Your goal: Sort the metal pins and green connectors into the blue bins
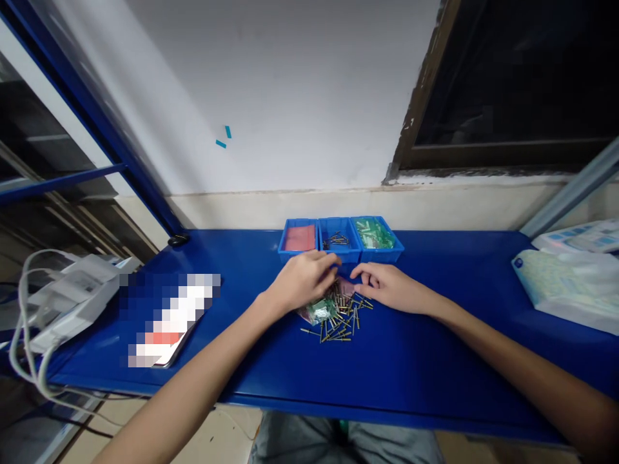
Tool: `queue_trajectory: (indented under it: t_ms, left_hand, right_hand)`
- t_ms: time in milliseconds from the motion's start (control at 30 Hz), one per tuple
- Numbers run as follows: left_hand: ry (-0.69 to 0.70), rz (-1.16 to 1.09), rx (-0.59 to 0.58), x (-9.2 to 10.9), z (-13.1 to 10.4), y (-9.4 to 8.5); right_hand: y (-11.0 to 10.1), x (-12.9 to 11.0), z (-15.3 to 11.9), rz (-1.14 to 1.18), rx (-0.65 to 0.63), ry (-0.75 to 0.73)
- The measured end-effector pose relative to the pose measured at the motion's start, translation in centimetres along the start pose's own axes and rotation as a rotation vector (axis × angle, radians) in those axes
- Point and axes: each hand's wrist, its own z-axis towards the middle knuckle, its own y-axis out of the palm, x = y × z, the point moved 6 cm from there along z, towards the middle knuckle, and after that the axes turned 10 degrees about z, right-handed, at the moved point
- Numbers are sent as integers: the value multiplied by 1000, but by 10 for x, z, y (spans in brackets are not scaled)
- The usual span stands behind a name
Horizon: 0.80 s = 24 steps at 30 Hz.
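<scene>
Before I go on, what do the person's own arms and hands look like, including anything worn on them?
The left hand and right hand are ungloved, with slim fingers and no ring that I can make out. The left forearm and right forearm are slender and bare: no sleeve, watch or band shows.

Free between left forearm and right forearm, over the table front, up to the pile. Also free behind the right forearm, between bins and bag. Blocked ahead by bins, then wall; on the left, by power strip and device.
</scene>
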Motion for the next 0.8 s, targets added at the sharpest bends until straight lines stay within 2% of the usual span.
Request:
queue_trajectory:
  t_ms: [67, 200, 267, 400, 633, 800]
  left_hand:
    - [4, 70, -52, 10, -1, 9]
    - [48, 112, -61, 21, -1, 15]
    - [42, 117, -25, 21, -1, 13]
    - [-61, 134, 57, 13, 0, 9]
    - [-41, 79, 61, 12, 0, 9]
    - [-30, 66, 65, 11, -1, 8]
  right_hand:
    - [5, 4, 0, 2, -115, 34]
    - [2, 3, -2, -22, -167, 75]
    - [1, 0, -4, -21, -174, 81]
    - [1, -2, -6, 27, -184, 96]
    - [-1, 1, -4, 4, -97, 85]
    - [-1, 4, -3, -15, -93, 96]
